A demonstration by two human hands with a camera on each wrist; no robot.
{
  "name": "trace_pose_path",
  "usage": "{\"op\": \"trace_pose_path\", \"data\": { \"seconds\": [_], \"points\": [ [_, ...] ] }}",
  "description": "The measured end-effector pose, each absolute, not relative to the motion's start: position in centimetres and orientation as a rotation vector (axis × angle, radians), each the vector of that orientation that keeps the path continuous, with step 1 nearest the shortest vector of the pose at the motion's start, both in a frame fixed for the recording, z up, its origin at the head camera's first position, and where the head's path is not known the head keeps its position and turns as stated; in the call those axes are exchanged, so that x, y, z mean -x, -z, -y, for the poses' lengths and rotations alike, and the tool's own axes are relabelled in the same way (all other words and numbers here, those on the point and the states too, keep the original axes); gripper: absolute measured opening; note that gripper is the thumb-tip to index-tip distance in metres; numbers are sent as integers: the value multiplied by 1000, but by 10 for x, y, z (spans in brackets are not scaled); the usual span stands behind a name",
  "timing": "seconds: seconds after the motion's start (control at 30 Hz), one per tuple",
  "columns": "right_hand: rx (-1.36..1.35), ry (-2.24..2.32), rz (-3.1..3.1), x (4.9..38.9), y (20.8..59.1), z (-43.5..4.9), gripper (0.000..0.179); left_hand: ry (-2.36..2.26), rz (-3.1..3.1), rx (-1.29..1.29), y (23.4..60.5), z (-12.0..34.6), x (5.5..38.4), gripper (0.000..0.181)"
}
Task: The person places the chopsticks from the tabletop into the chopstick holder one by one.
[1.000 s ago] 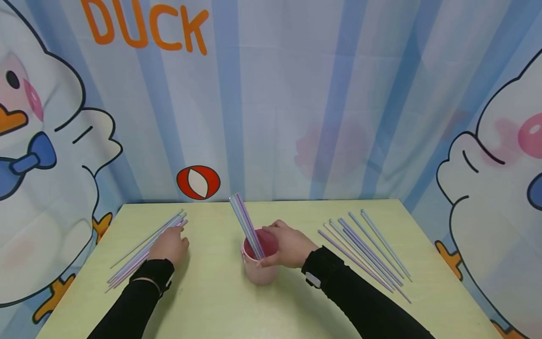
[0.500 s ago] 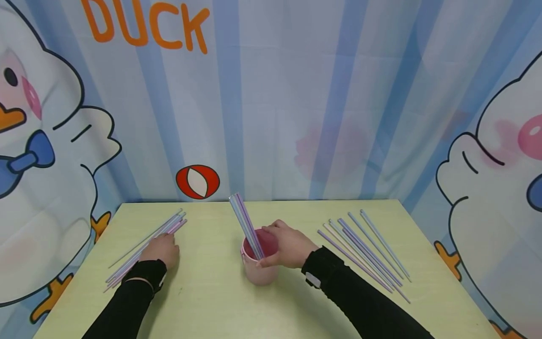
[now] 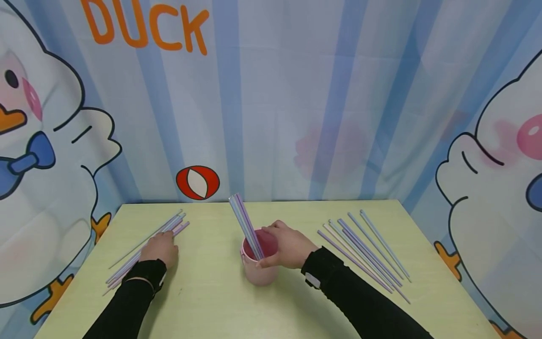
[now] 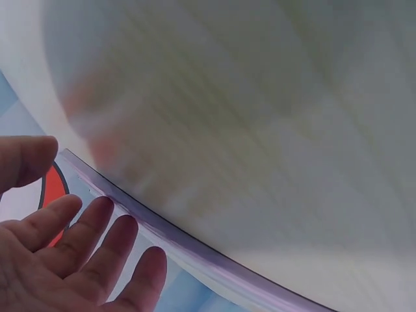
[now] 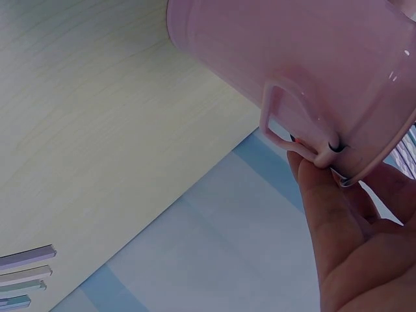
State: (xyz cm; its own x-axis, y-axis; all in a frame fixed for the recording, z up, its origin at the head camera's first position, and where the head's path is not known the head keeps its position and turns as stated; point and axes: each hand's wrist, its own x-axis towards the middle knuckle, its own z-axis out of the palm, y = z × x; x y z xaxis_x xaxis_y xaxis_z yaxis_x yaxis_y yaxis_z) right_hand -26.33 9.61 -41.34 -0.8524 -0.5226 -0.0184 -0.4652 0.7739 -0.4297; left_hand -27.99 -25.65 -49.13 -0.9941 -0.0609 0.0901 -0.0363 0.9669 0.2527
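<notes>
My left hand [image 3: 160, 249] lies over the left bunch of pastel straws [image 3: 139, 246], covering their middle. Seen from the left wrist, a purple straw [image 4: 188, 244] runs along the fingertips [image 4: 123, 227], while the thumb [image 4: 29, 159] stays apart from it. At the table's middle, my right hand [image 3: 290, 245] grips the rim of a small pink bucket [image 3: 261, 275], thumb in front and fingers behind. A bundle of blue and purple straws [image 3: 245, 226] leans leftward inside it. In the right wrist view, the fingers pinch the bucket [image 5: 260, 45] beside its looped side piece [image 5: 273, 114].
Several more pastel straws [image 3: 368, 252] lie fanned out on the pale yellow table [image 3: 211, 306], right of the bucket. A striped curtain [image 3: 275, 117] with cartoon ducks hangs directly behind the far edge.
My left hand has drawn back and a little leftward along the straws. A purple straw beneath it has shifted slightly right at its far end. The right hand and bucket have stayed put.
</notes>
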Motion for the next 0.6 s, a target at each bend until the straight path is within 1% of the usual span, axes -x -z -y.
{"op": "trace_pose_path", "data": {
  "seconds": [0.4, 0.6],
  "points": [
    [807, 640, -2829, 265, 415, -97, 88, 353, 2956, -60, 491, 252, 277, 32],
    [806, 649, -2826, 265, 415, -97, 88, 307, 2946, -45, 495, 250, 274, 23]
  ]
}}
